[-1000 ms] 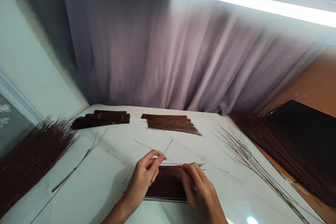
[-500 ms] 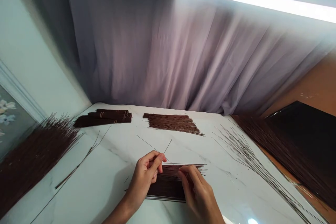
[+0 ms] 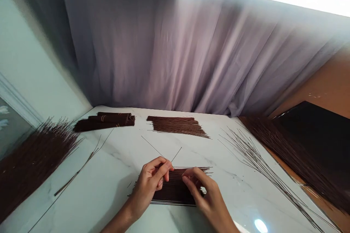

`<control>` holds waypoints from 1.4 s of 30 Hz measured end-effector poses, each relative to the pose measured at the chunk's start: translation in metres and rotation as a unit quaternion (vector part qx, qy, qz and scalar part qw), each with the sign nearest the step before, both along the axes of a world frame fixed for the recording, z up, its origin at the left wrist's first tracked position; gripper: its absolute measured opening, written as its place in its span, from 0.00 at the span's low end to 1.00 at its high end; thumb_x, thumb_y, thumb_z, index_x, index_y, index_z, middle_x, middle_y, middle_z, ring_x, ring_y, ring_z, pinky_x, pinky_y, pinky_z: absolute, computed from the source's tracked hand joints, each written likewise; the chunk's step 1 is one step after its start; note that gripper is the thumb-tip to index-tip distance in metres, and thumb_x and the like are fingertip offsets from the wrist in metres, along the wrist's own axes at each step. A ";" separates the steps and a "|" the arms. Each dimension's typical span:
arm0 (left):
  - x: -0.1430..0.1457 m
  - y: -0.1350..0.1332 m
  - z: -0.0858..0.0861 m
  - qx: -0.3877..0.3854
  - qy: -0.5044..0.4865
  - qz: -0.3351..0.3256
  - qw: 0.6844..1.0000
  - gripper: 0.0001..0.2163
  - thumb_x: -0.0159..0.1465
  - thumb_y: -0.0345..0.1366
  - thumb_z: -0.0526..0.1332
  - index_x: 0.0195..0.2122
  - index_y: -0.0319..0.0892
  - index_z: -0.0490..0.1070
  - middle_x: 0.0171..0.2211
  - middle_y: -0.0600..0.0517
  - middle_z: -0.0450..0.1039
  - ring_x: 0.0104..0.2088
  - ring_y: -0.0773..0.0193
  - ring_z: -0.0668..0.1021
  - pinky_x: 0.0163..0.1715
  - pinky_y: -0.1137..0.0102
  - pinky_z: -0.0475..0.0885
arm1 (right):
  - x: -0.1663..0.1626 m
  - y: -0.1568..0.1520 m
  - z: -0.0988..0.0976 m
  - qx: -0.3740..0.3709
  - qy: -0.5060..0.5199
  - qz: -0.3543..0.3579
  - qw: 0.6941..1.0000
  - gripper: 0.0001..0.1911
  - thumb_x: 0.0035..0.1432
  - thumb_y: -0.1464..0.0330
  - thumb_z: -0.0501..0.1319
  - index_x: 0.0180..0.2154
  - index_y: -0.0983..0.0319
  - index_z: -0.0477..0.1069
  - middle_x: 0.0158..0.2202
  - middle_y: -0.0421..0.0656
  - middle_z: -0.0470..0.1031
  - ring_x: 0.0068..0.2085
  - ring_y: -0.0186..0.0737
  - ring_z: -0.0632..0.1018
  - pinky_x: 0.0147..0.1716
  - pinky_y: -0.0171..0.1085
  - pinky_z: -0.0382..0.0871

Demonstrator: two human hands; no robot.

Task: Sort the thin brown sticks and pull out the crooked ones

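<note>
My left hand (image 3: pixel 154 174) pinches thin dark-brown sticks between thumb and forefinger. One thin stick (image 3: pixel 153 147) slants up to the left from the fingertips, and a shorter piece (image 3: pixel 177 153) points up to the right. Just to the right, my right hand (image 3: pixel 203 189) has its thumb and forefinger pressed together. Whatever is in that pinch is too small to make out. Beneath both hands lies a layer of short brown sticks (image 3: pixel 175 189) side by side on the white marbled table (image 3: pixel 109 182), partly covered by the hands.
Farther back is another flat pile of cut sticks (image 3: pixel 177 125), with banded bundles (image 3: pixel 106 121) to its left. Long sticks lie in a heap (image 3: pixel 35 160) at the left and loosely (image 3: pixel 262 164) at the right. A dark panel (image 3: pixel 319 142) stands at the right edge.
My right hand has shifted slightly left and up, with its fingers more raised. The short stick piece at my left fingertips leans more to the right. The whole view has moved slightly.
</note>
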State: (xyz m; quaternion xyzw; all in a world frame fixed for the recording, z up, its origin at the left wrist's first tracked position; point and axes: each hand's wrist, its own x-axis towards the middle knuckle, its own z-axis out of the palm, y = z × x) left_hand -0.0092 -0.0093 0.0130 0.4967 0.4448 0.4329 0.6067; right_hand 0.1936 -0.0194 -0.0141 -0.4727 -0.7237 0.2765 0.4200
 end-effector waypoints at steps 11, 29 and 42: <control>0.004 -0.004 0.015 0.063 0.107 -0.068 0.990 0.16 0.70 0.48 0.60 0.31 0.42 0.74 0.24 0.57 0.65 0.25 0.69 0.63 0.25 0.74 0.57 | 0.019 -0.007 0.063 0.246 -0.192 0.031 0.950 0.11 0.69 0.73 0.54 0.43 0.57 0.75 0.31 0.42 0.78 0.27 0.36 0.72 0.31 0.37 0.63; 0.000 -0.001 0.004 0.016 0.043 -0.054 0.997 0.17 0.69 0.49 0.60 0.32 0.40 0.72 0.23 0.59 0.62 0.22 0.73 0.57 0.21 0.74 0.50 | 0.011 -0.009 0.036 0.228 -0.143 0.032 0.963 0.11 0.71 0.73 0.52 0.39 0.60 0.71 0.27 0.40 0.73 0.27 0.35 0.70 0.29 0.36 0.60; 0.003 -0.012 0.006 0.035 0.126 -0.144 0.981 0.17 0.69 0.46 0.60 0.27 0.40 0.71 0.22 0.56 0.67 0.24 0.70 0.64 0.23 0.75 0.56 | 0.025 0.030 0.083 0.087 -0.193 0.141 0.967 0.11 0.68 0.72 0.55 0.33 0.60 0.73 0.29 0.40 0.73 0.31 0.36 0.70 0.32 0.35 0.59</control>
